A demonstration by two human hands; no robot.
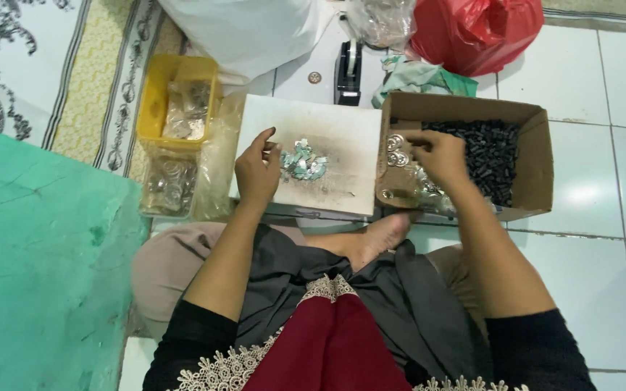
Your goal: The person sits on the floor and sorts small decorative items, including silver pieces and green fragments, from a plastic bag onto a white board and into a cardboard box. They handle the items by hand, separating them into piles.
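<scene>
Head view, looking down past a lap in dark and maroon cloth. Left hand (257,172) resting on a white board (342,130), fingers curled and pressed together on something small at the fingertips, too tiny to name. Just right of those fingertips, a little heap of pale green and silver pieces (303,162) lying on the board, near its middle. Right hand (440,156) reaching into a cardboard box (537,166), fingers bent downward among the contents; whether pinching anything, cannot tell. Touching or just beside the right fingertips, round silver discs (395,150) at the box's left end. Filling the box's right part, a mass of small black pieces (488,148). Box set right against the board's right edge.

Left of the board, a yellow tray (155,101) holding clear plastic bags, with more clear bags (170,185) of shiny parts below it. Behind the board, a black tape dispenser (348,72) upright on the white tiled floor (603,217), a crumpled green cloth (418,76) beside it. Farther back, a red plastic bag (472,29) and a big white bag (248,29). Bare foot (374,235) tucked under the board's near edge. Far left, a green mat (38,268) and a patterned rug (9,65).
</scene>
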